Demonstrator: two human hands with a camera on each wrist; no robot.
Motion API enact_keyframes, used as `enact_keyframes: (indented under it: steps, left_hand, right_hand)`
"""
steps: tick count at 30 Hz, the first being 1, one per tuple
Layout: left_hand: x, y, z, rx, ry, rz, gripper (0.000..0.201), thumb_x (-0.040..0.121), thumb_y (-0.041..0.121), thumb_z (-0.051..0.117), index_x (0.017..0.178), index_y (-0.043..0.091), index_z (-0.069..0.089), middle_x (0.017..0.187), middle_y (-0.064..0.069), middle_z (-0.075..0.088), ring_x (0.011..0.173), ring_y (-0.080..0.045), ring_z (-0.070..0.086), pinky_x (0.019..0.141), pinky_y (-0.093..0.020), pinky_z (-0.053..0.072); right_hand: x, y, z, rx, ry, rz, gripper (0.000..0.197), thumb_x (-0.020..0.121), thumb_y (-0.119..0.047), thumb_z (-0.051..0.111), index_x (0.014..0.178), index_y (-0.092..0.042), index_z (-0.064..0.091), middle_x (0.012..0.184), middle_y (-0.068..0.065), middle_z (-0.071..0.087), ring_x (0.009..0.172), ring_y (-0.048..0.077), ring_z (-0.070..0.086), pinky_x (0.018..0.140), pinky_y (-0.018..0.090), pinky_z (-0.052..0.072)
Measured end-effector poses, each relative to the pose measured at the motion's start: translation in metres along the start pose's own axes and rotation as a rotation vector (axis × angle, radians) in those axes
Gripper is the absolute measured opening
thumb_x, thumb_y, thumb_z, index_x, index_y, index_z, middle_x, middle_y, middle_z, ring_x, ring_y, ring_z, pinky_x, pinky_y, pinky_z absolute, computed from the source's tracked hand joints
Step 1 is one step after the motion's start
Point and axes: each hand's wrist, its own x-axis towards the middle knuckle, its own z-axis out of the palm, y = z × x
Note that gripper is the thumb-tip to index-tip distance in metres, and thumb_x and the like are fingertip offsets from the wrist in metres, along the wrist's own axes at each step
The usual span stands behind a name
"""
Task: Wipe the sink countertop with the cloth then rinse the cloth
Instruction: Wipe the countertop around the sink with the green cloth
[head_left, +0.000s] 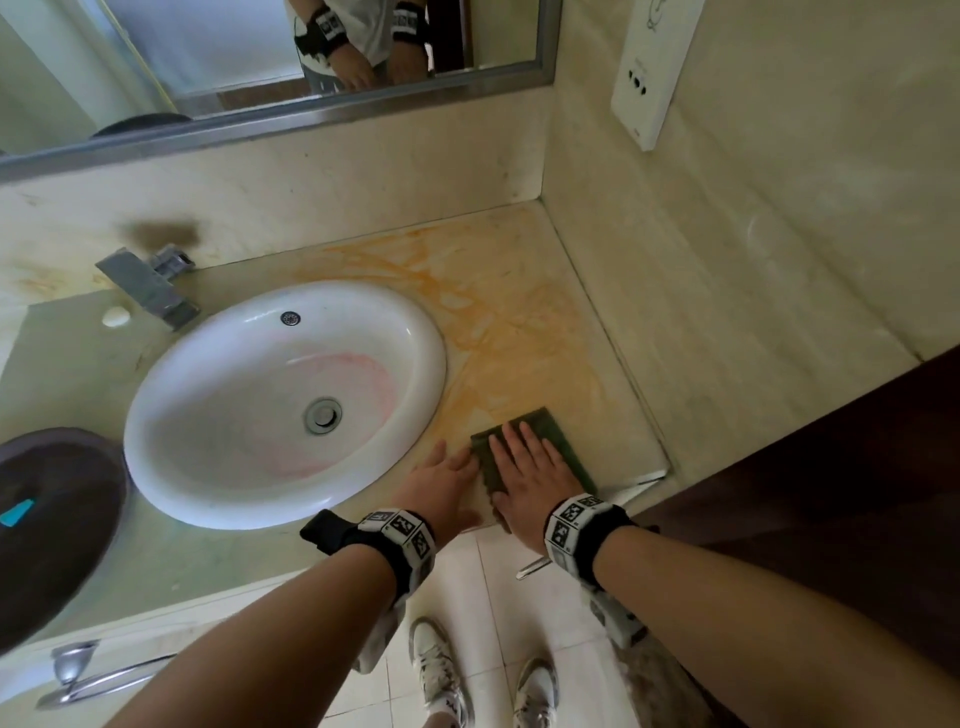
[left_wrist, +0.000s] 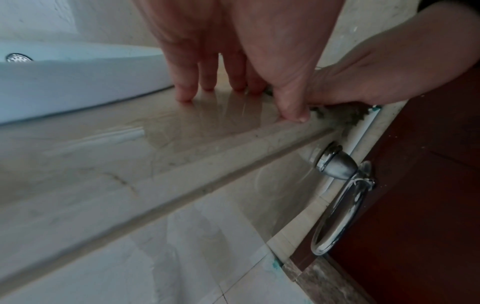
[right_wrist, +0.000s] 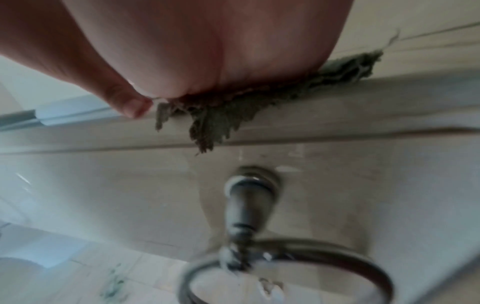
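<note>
A dark green cloth (head_left: 545, 426) lies flat on the beige countertop (head_left: 519, 322), near its front right corner, just below a smeared orange stain (head_left: 498, 312). My right hand (head_left: 527, 467) presses on the cloth with straight, spread fingers. One frayed cloth edge (right_wrist: 215, 127) hangs over the counter's front lip. My left hand (head_left: 449, 475) rests flat on the bare counter beside the cloth, its fingers (left_wrist: 207, 80) straight, between the cloth (left_wrist: 340, 113) and the white oval sink (head_left: 171, 415). The right hand (left_wrist: 358, 82) shows at the right of the left wrist view.
A steel faucet (head_left: 148, 286) stands behind the sink. A dark round object (head_left: 57, 519) sits at the counter's left. A chrome towel ring (left_wrist: 337, 205) hangs under the counter front. A dark wooden door (head_left: 831, 493) and the tiled side wall close the right.
</note>
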Motion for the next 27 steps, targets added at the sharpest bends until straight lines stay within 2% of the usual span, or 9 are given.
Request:
enact_keyframes:
  steps: [2,3,8,12,16,19,22,24,27]
  left_hand:
    - [-0.005,0.000,-0.005,-0.004,0.014,-0.003,0.084,0.086,0.050,0.060,0.154,0.028,0.014,0.161,0.011,0.005,0.149,-0.028,0.003,0.119,-0.044,0.019]
    - [-0.006,0.000,-0.007,-0.008,0.019,0.002,0.083,0.087,0.047,0.061,0.153,0.028,0.015,0.162,0.011,0.005,0.149,-0.027,0.002,0.119,-0.043,0.018]
    - [-0.007,0.001,-0.007,-0.026,0.003,0.004,0.083,0.087,0.044,0.062,0.153,0.027,0.015,0.162,0.010,0.005,0.149,-0.027,0.001,0.120,-0.044,0.017]
    - [-0.007,0.001,-0.007,-0.015,-0.002,0.010,0.083,0.087,0.042,0.063,0.153,0.026,0.015,0.162,0.010,0.005,0.149,-0.028,0.000,0.119,-0.046,0.017]
    - [-0.006,0.001,-0.006,-0.029,0.001,0.012,0.083,0.087,0.041,0.064,0.153,0.026,0.015,0.162,0.008,0.005,0.149,-0.029,0.000,0.119,-0.047,0.017]
    - [-0.006,0.000,-0.006,-0.013,0.007,0.008,0.084,0.087,0.043,0.063,0.153,0.027,0.014,0.162,0.009,0.005,0.149,-0.029,0.001,0.119,-0.047,0.018]
    - [-0.003,0.000,-0.004,-0.013,0.021,0.032,0.088,0.084,0.052,0.063,0.153,0.034,0.011,0.161,0.011,0.010,0.148,-0.030,0.006,0.118,-0.049,0.022]
    - [-0.002,-0.001,-0.002,-0.008,0.019,0.032,0.088,0.083,0.052,0.063,0.153,0.035,0.011,0.161,0.011,0.010,0.148,-0.031,0.005,0.118,-0.049,0.022]
    - [-0.004,-0.002,-0.006,0.000,0.005,0.020,0.087,0.086,0.045,0.063,0.154,0.029,0.011,0.162,0.009,0.006,0.149,-0.028,0.002,0.119,-0.046,0.018]
  right_hand:
    - [-0.007,0.027,0.000,0.023,0.007,0.088,0.074,0.098,-0.046,0.027,0.152,-0.016,-0.013,0.160,0.005,-0.021,0.147,0.025,-0.018,0.119,0.041,-0.006]
    - [-0.009,0.040,-0.001,0.045,-0.002,0.150,0.073,0.098,-0.046,0.027,0.152,-0.016,-0.014,0.159,0.005,-0.021,0.147,0.025,-0.018,0.120,0.042,-0.006]
    - [-0.007,0.079,-0.009,0.181,0.086,0.442,0.074,0.098,-0.045,0.030,0.154,-0.014,-0.007,0.161,0.007,-0.012,0.149,0.026,-0.008,0.121,0.043,0.005]
    - [0.008,0.075,-0.015,0.194,0.106,0.520,0.076,0.098,-0.046,0.032,0.153,-0.011,-0.007,0.161,0.009,-0.011,0.149,0.027,-0.007,0.121,0.043,0.006]
    - [0.034,0.055,-0.024,0.146,0.065,0.428,0.078,0.098,-0.047,0.031,0.153,-0.010,-0.009,0.161,0.011,-0.014,0.148,0.031,-0.011,0.121,0.045,0.001]
    - [0.039,0.017,-0.019,0.058,0.034,0.228,0.078,0.098,-0.048,0.029,0.152,-0.010,-0.011,0.160,0.012,-0.017,0.148,0.031,-0.014,0.120,0.046,-0.002]
    - [0.017,-0.012,-0.009,-0.016,-0.023,0.024,0.078,0.097,-0.047,0.030,0.152,-0.011,-0.013,0.159,0.012,-0.019,0.147,0.031,-0.016,0.119,0.045,-0.003]
    - [-0.003,-0.009,-0.003,-0.033,-0.026,-0.015,0.077,0.097,-0.046,0.030,0.152,-0.012,-0.012,0.160,0.010,-0.018,0.147,0.029,-0.015,0.119,0.043,-0.003]
    - [-0.018,0.016,0.002,0.031,-0.021,0.069,0.076,0.097,-0.045,0.031,0.152,-0.014,-0.011,0.160,0.007,-0.019,0.148,0.027,-0.015,0.120,0.042,-0.004]
